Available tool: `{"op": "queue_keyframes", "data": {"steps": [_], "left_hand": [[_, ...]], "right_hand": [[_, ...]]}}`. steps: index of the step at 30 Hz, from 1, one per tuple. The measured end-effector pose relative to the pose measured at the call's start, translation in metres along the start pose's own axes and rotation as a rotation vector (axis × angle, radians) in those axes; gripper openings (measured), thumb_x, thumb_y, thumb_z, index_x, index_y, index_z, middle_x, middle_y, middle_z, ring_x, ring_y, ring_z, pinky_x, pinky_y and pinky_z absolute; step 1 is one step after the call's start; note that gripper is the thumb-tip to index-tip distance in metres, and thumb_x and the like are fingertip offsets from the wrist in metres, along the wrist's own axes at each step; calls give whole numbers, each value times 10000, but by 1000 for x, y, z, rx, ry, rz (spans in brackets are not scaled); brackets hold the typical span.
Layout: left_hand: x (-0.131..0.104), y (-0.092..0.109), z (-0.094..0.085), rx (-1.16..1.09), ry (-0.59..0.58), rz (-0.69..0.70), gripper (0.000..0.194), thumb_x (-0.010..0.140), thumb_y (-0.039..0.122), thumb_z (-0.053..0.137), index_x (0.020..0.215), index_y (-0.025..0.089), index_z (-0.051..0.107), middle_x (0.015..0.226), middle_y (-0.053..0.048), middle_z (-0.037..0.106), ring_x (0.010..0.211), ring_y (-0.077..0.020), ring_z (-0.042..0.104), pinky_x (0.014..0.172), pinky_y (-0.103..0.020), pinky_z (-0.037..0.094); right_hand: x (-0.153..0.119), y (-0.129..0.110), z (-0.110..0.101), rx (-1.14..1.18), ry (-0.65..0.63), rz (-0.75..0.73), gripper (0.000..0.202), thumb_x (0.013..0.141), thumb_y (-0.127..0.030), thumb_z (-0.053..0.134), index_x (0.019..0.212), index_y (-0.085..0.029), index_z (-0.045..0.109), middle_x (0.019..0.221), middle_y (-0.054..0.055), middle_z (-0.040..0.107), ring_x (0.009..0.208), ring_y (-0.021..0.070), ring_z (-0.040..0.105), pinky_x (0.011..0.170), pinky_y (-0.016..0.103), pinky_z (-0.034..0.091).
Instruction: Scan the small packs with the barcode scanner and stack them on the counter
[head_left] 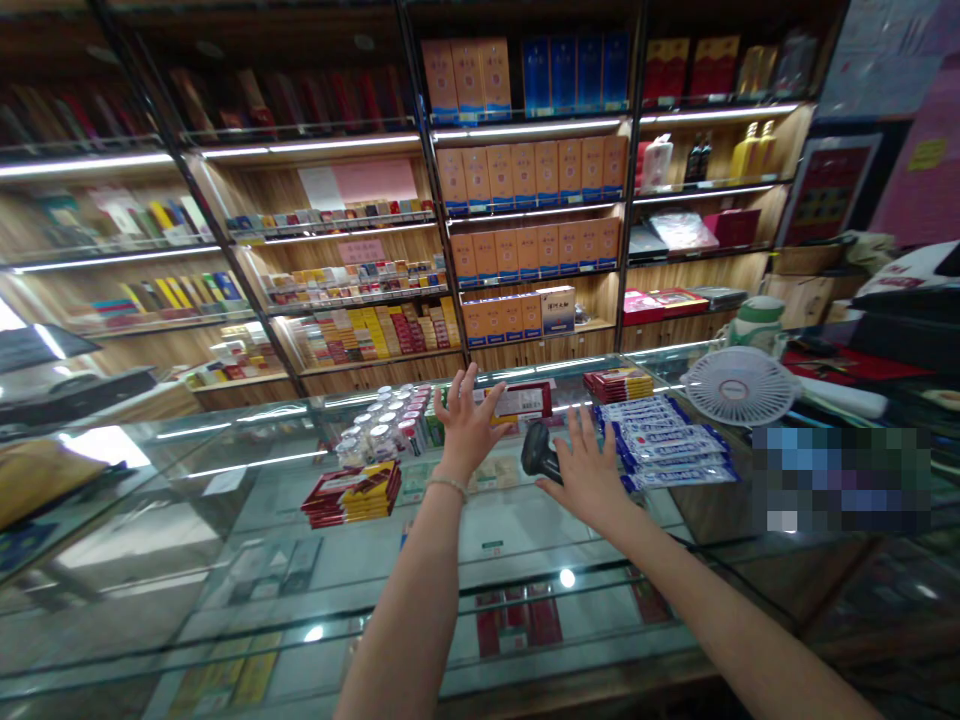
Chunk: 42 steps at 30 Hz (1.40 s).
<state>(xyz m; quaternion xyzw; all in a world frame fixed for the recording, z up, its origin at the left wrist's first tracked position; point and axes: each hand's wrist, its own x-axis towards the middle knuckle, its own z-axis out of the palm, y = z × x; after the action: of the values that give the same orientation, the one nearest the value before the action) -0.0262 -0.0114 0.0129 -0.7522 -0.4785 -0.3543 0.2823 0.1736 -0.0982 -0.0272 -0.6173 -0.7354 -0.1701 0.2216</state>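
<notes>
On the glass worktop [360, 585], the black scanner [537, 450] lies with its handle end at the right grip [595, 482]. A careless sweep there could knock the scanner, the fingers being so near, or shove it into the blue-and-white packets [675, 442] to its right, whose overlapping layers might slide. Left of the scanner, a swing of the left grip [466, 430] could topple the clustered small tubs [381, 430]. The right grip is spread wide, clasping nothing; whether it touches the scanner's handle, I cannot tell. The left grip is open and empty, near the red box [541, 398] behind the scanner. Well right of the scanner stands a white fan [741, 386].
</notes>
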Motion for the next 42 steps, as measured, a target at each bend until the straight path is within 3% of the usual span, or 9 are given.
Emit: {"op": "queue_keyframes", "data": {"steps": [8,11,13,15,18,21,23,29,42], "left_hand": [[0,-2,-3,18,-11,-45,674,716,466,852,1342,360,624,1655,-156,308,1512,-390,287,1200,-648,84],[0,-4,-3,47,-1,-74,653,729,489,836,1333,346,632,1657,-161,303,1511,-395,285,1195,-652,102],[0,-5,-3,57,8,-91,644,737,502,825,1330,337,634,1650,-168,314,1508,-397,290,1193,-657,104],[0,-5,-3,54,14,-106,632,749,511,813,1328,328,636,1645,-175,322,1505,-397,295,1193,-660,104],[-1,-5,-4,40,20,-117,616,761,511,801,1324,323,637,1643,-175,325,1503,-393,298,1195,-660,103],[-1,-5,-5,36,23,-119,613,759,497,804,1324,328,636,1643,-169,327,1502,-393,298,1194,-664,96],[-1,-5,-5,38,21,-122,608,765,478,800,1330,331,630,1648,-169,317,1509,-390,288,1194,-664,95],[-1,-5,-3,26,13,-136,590,756,411,798,1318,323,644,1643,-164,328,1509,-398,288,1197,-660,87],[-1,-6,-3,46,26,-117,583,787,493,778,1329,332,636,1641,-177,324,1510,-383,290,1187,-659,112]], "right_hand": [[0,2,-1,39,44,-49,349,833,-462,694,998,-157,724,1594,195,411,1478,394,339,1159,650,274],[2,7,-12,162,61,-46,289,842,-420,664,995,-179,709,1541,178,486,1403,373,449,1087,563,406],[3,11,-23,294,13,7,319,870,-406,614,1101,-193,670,1436,166,588,1230,324,609,940,447,513],[4,16,-35,442,-101,111,375,910,-441,554,1202,-211,607,1167,120,727,909,256,722,759,358,541],[5,22,-51,778,-299,224,396,939,-502,491,1228,-234,537,784,0,716,456,145,607,514,275,487],[4,26,-59,1103,-402,244,407,920,-535,511,1212,-252,497,648,-77,633,329,108,498,372,229,404],[2,25,-61,1191,-440,253,410,904,-551,542,1174,-245,504,584,-99,582,320,106,490,342,213,379],[0,21,-58,1171,-417,330,332,889,-516,599,1066,-241,540,515,-124,476,292,82,433,306,196,355],[3,23,-61,1131,-380,296,350,892,-465,580,1152,-233,558,520,-114,481,306,100,462,314,208,364]]}}
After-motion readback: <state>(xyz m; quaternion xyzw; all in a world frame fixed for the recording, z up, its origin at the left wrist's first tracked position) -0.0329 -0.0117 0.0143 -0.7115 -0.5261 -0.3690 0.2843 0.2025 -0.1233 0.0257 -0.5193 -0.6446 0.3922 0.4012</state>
